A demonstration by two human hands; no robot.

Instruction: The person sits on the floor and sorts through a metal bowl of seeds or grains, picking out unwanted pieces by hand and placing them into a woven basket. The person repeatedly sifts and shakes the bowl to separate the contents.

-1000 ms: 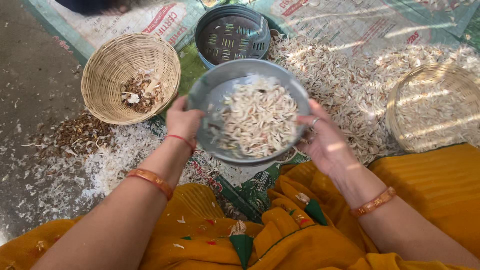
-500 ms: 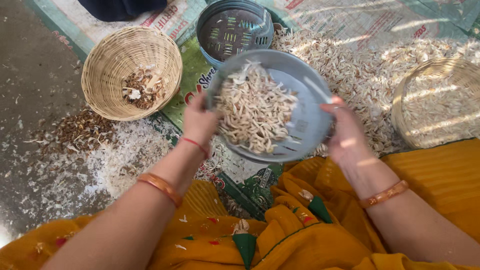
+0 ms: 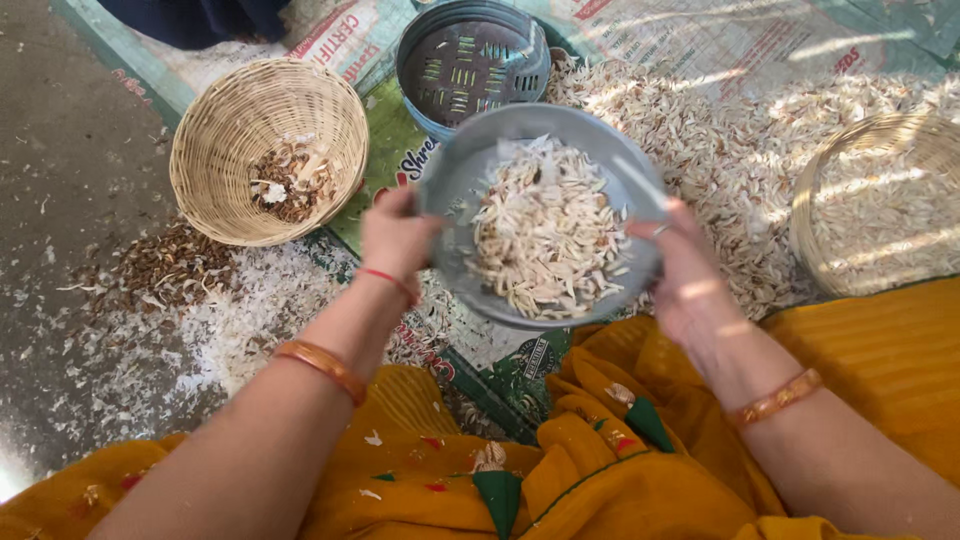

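Metal bowl (image 3: 470, 180) of pale slivers (image 3: 545, 245) | both hands' fingers grip rim, blurred | left hand (image 3: 398, 235) | right hand (image 3: 688, 272)

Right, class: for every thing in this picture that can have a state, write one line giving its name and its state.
Left hand: gripping the bowl's left rim.
Right hand: gripping the bowl's right rim.
Grey bowl: held up off the ground, part filled with pale slivers.
Left wicker basket: upright, holding a few brown scraps.
Right wicker basket: upright, well filled with pale slivers.
Slotted sieve: upright on the mat, empty.
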